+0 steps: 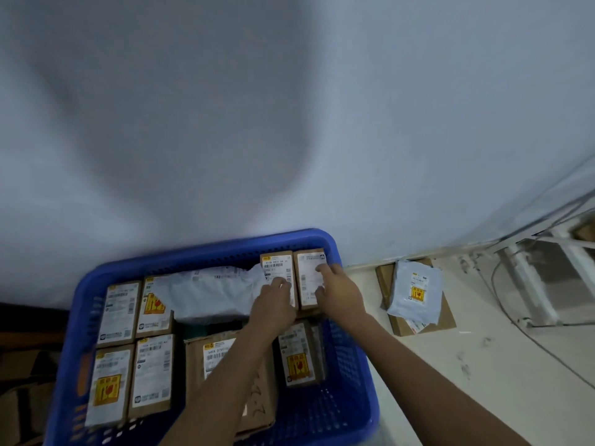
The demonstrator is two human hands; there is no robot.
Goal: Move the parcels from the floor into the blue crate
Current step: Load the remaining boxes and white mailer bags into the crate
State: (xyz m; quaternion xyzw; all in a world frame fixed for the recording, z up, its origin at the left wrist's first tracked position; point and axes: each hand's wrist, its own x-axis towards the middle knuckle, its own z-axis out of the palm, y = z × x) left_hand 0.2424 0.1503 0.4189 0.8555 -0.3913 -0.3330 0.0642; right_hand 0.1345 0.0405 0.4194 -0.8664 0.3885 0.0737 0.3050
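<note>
Left hand point(273, 304) and right hand point(338, 292) press two stiff cardboard parcels point(309, 278) into blue crate point(225, 249), fingers curled on labels; grey mailer point(415, 291) on floor looks soft, light; grip its edge.

Dim, cool bluish light here, soft and even. A broad grey shadow spreads over the wall point(193, 107), darkest at centre. The whole frame is smeared with motion blur; label print barely reads. Wide-angle bending curves the blue crate point(351, 358) rim and the floor point(483, 365) edge. Lower left corner falls nearly black.
</note>
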